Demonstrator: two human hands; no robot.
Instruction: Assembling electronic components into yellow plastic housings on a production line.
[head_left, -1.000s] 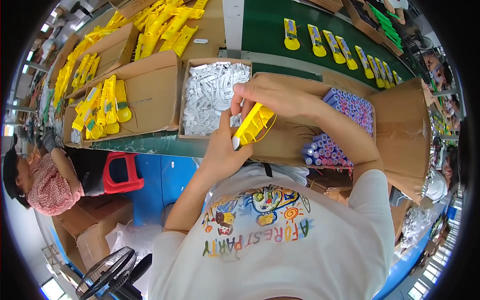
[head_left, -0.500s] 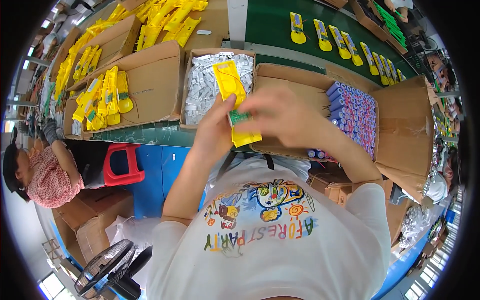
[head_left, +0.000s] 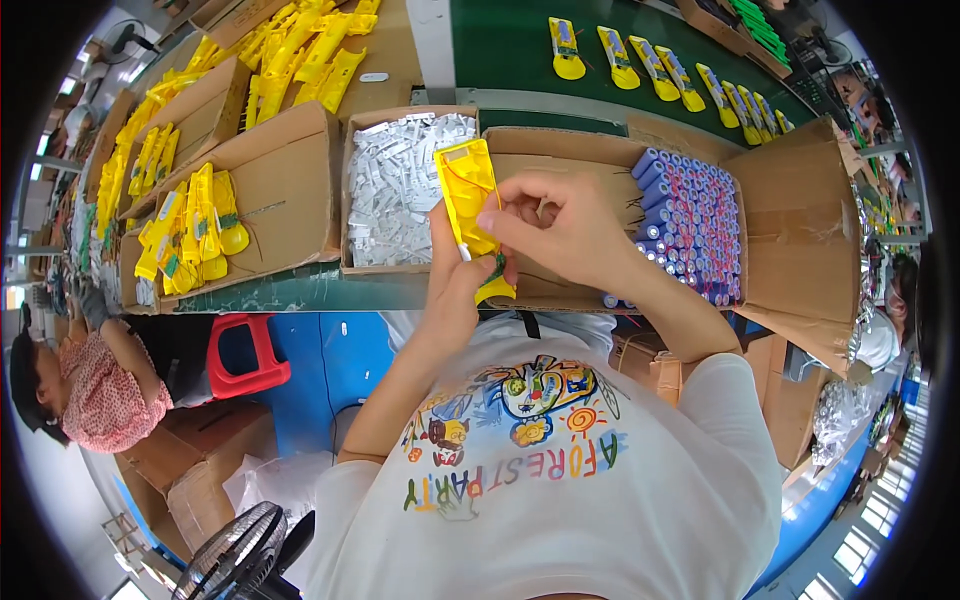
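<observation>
A long yellow plastic housing (head_left: 462, 205) is in my left hand (head_left: 452, 295), whose thumb presses near its lower end. A small green circuit board (head_left: 499, 264) sits there, partly covered by the thumb. Across the open inside of the housing curves a thin reddish wire (head_left: 462, 178). My right hand (head_left: 570, 228) is closed in a pinch at the housing's right edge, where the wire meets the fingertips. Behind the housing stands a cardboard box of small white plastic parts (head_left: 400, 195).
To the right, a cardboard box holds many purple cylindrical battery cells (head_left: 695, 225). A box of yellow housings (head_left: 205, 225) stands left. Assembled yellow pieces (head_left: 650, 70) line the green surface beyond. A person (head_left: 100, 390) sits far left near a red stool (head_left: 245, 355); a black fan (head_left: 235, 560) is below.
My right hand, blurred over the circuit board before, now pinches at the housing's right edge. My left hand has shifted its grip lower, its thumb now over the board. The view has shifted slightly.
</observation>
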